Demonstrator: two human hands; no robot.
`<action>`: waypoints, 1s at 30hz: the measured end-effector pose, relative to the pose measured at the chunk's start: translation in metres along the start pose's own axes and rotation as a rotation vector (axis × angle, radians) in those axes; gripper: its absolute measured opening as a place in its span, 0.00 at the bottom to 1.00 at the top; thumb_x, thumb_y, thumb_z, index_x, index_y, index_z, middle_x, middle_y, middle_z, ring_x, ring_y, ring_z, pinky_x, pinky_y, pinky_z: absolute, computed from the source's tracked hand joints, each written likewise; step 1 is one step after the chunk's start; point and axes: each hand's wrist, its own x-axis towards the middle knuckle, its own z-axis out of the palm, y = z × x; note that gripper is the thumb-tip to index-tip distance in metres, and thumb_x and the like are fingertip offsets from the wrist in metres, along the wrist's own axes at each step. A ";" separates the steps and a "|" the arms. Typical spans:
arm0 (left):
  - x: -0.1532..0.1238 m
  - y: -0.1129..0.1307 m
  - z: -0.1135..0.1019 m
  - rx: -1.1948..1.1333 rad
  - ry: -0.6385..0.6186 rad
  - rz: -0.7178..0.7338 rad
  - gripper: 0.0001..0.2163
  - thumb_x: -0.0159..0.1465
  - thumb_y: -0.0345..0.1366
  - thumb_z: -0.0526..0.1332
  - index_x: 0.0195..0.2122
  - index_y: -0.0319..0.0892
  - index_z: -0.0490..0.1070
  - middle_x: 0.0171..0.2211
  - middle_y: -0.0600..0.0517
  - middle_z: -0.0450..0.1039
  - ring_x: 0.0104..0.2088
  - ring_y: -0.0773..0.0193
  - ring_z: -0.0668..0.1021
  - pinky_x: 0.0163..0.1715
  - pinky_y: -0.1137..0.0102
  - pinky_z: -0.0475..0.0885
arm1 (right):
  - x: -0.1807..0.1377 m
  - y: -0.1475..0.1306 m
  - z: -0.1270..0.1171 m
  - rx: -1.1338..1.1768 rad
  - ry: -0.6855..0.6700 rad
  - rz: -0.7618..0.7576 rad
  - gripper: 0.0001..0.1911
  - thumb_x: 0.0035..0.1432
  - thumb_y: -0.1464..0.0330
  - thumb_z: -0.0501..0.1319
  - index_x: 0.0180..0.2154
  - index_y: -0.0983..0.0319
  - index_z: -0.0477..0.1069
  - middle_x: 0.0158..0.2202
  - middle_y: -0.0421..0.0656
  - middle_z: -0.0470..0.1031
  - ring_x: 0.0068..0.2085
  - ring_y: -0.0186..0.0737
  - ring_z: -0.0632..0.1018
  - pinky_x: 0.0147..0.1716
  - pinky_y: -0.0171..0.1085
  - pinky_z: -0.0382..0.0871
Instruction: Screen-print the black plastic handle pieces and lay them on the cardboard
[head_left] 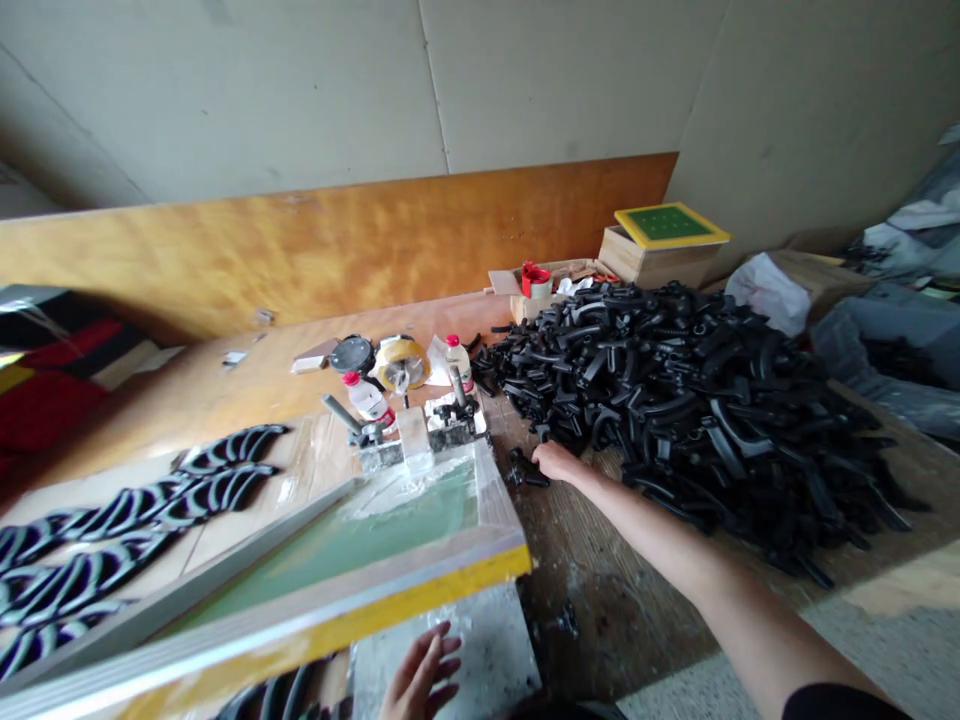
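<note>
My right hand (556, 461) reaches out to the left edge of a big heap of black plastic parts (660, 390). Its fingers are closed at a small black plastic part (527, 468) on the wooden bench; the fingertips are partly hidden. Low in the view, my left hand (424, 672) is open and holds nothing, its fingers loosely bent and apart. It hovers over a grey metal plate (480, 630). Just above that hand runs the yellow front edge of a screen-printing frame (352, 545) with green mesh, tilted up and held at its back by metal clamps (456, 412).
Curved black parts (135, 520) lie in rows on the left. Behind the frame stand two red-capped bottles (369, 398) and a yellow tape roll (401, 362). A small green screen (670, 224) rests on a cardboard box (645, 262). A plastic bin (892, 330) is far right.
</note>
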 end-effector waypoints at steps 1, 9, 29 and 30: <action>-0.004 0.003 0.000 -0.012 -0.015 0.026 0.33 0.40 0.62 0.71 0.40 0.43 0.78 0.41 0.41 0.80 0.41 0.47 0.81 0.41 0.59 0.76 | -0.014 0.005 0.000 0.012 0.013 -0.014 0.14 0.52 0.78 0.60 0.36 0.59 0.82 0.37 0.49 0.83 0.43 0.45 0.83 0.44 0.37 0.73; -0.016 0.018 -0.031 -0.081 -0.096 0.109 0.28 0.51 0.54 0.70 0.46 0.39 0.77 0.43 0.42 0.79 0.41 0.56 0.79 0.40 0.66 0.74 | -0.081 -0.010 0.017 0.041 0.295 -0.121 0.13 0.61 0.72 0.59 0.45 0.59 0.78 0.47 0.50 0.78 0.51 0.49 0.76 0.52 0.46 0.70; 0.005 0.039 -0.104 -0.175 -0.019 0.252 0.25 0.54 0.50 0.70 0.48 0.38 0.75 0.43 0.44 0.79 0.39 0.62 0.79 0.38 0.70 0.73 | -0.099 -0.164 0.065 -0.081 0.243 -0.628 0.15 0.67 0.68 0.57 0.52 0.59 0.75 0.48 0.48 0.77 0.52 0.47 0.73 0.52 0.44 0.66; 0.007 0.050 -0.105 -0.193 -0.009 0.298 0.25 0.54 0.50 0.70 0.48 0.39 0.74 0.41 0.45 0.79 0.38 0.63 0.79 0.37 0.71 0.73 | -0.099 -0.169 0.065 -0.083 0.229 -0.673 0.17 0.68 0.66 0.57 0.55 0.59 0.73 0.52 0.48 0.76 0.55 0.47 0.71 0.55 0.45 0.65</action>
